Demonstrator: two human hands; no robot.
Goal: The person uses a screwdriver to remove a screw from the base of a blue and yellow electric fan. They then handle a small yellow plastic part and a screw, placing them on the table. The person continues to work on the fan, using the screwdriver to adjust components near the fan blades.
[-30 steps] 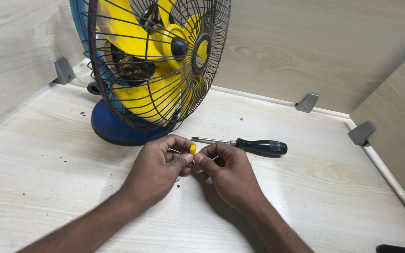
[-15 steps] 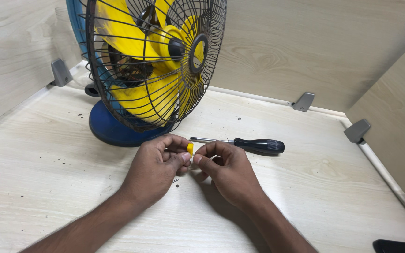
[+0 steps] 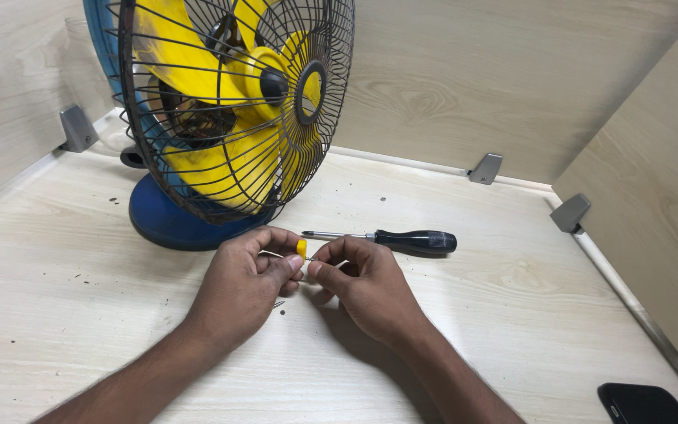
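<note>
A small yellow part [image 3: 301, 248] is pinched between the fingertips of the left hand [image 3: 242, 284] and the right hand [image 3: 367, 285], which are brought close together just above the pale wooden worktop [image 3: 56, 298]. A thin metal pin or screw appears to project from the yellow part toward the right hand, though it is too small for its kind to be told with certainty. Both hands are closed on this little piece, the left at the yellow end and the right at the metal end.

Just behind the hands, a black-handled screwdriver [image 3: 402, 240] has been laid flat, untouched, its shaft pointing toward the fan. The table fan [image 3: 229, 110] stands upright on its blue base [image 3: 168, 224], with its dark wire guard in place around the yellow blades.

Judged from this, the work is at a small-parts stage: a fastener piece is in hand and is not seated on the fan, and the tool is not in use. A dark phone [image 3: 643, 403] lies at the near right corner, well apart.
</note>
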